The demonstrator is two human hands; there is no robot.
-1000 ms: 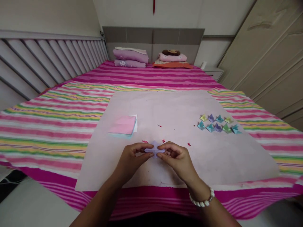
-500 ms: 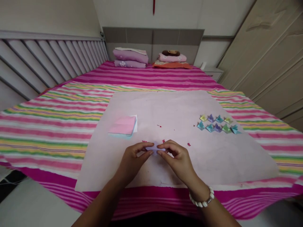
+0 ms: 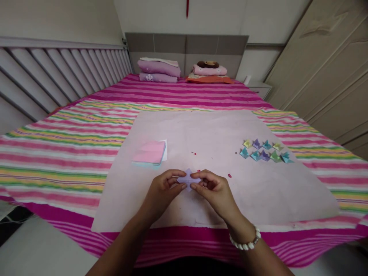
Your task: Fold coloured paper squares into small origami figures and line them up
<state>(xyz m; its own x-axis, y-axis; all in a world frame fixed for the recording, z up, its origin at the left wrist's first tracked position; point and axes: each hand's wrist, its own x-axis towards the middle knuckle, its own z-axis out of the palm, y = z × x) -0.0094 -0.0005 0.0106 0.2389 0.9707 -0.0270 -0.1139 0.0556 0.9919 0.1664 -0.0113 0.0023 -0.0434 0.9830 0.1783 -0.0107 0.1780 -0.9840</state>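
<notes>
A small lilac folded paper piece [image 3: 188, 178] sits between both hands just above a pale pink sheet [image 3: 218, 199] spread on the bed. My left hand [image 3: 162, 191] pinches its left side with thumb and fingers. My right hand [image 3: 214, 191], with a white bead bracelet on the wrist, pinches its right side. A stack of square papers [image 3: 149, 154], pink on top, lies to the left beyond my left hand. Several small folded paper shapes [image 3: 266, 150] in blue, purple, green and yellow lie in two rows to the right.
A striped pink, green and yellow bedcover [image 3: 71, 134] lies under the sheet. Folded bedding [image 3: 158, 69] and a pillow pile [image 3: 209, 73] rest by the headboard. A slatted rail [image 3: 57, 73] runs on the left, a wardrobe [image 3: 330, 69] on the right. Tiny red paper scraps [image 3: 229, 176] dot the sheet.
The lilac piece has been lifted and turned slightly, so more of its pointed shape shows above my fingers. Both hands stayed in nearly the same place.
</notes>
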